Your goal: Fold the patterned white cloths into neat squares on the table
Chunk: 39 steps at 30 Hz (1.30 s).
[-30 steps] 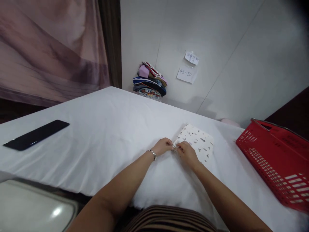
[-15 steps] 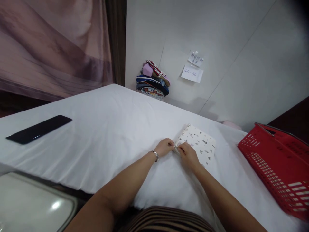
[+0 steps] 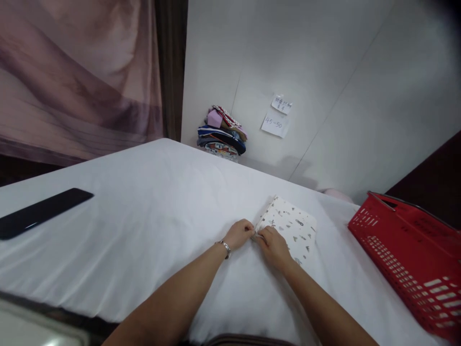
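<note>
left hand (image 3: 239,234) + right hand (image 3: 275,247): pinching patterned cloth (image 3: 297,228) | pinched part mostly hidden | basket (image 3: 403,235) cropped

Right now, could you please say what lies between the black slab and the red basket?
In the head view, the left hand, the right hand and the patterned cloth lie between them.

Single head-worn cam, looks fwd & down from wearer's side, wide FOV: white tabletop (image 3: 151,221) across mid-frame, wall (image 3: 309,62) beyond at upr ctr/rt, left hand (image 3: 237,235) & right hand (image 3: 275,249) fairly near, just below ctr.
</note>
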Each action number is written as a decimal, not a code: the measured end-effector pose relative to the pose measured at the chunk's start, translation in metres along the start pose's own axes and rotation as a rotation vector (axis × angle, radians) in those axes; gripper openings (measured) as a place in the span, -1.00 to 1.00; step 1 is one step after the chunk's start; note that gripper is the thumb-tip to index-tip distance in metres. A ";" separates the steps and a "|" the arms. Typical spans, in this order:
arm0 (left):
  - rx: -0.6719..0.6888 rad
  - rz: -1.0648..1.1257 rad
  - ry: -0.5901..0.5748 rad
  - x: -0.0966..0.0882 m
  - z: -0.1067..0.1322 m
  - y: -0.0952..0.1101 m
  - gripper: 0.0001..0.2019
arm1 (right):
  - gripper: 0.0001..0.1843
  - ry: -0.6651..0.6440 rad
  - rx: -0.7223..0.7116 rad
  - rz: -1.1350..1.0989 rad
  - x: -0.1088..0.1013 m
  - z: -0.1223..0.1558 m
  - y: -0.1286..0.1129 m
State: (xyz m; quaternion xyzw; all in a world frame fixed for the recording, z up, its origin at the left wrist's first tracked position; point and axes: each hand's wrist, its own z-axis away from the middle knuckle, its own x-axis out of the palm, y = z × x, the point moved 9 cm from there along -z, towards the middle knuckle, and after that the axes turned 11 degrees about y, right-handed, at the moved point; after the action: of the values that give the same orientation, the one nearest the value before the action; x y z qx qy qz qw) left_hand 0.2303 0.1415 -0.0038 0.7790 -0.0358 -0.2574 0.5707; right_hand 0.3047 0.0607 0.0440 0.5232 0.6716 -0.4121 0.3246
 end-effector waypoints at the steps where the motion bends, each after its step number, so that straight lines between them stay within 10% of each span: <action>1: -0.005 0.007 0.006 -0.001 0.000 0.000 -0.90 | -0.81 0.009 0.007 -0.010 0.001 0.000 0.001; 11: 0.015 -0.064 0.094 0.000 0.004 0.009 -0.87 | -0.80 -0.030 0.059 -0.204 0.001 0.002 0.007; 18: -0.041 -0.112 0.077 0.001 0.003 0.005 -0.90 | -0.68 0.070 0.283 -0.135 -0.019 -0.040 0.095; 29: -0.014 -0.185 0.095 0.003 0.005 0.009 -0.94 | -0.34 -0.221 0.328 0.172 0.062 -0.082 0.131; 39: -0.025 -0.161 0.077 0.003 0.006 0.009 -0.94 | -0.30 -0.268 0.337 0.206 0.055 -0.106 0.155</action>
State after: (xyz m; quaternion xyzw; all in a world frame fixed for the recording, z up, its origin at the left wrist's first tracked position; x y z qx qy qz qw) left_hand 0.2329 0.1319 0.0021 0.7816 0.0523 -0.2727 0.5585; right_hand 0.4416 0.1965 0.0103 0.5763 0.4872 -0.5490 0.3593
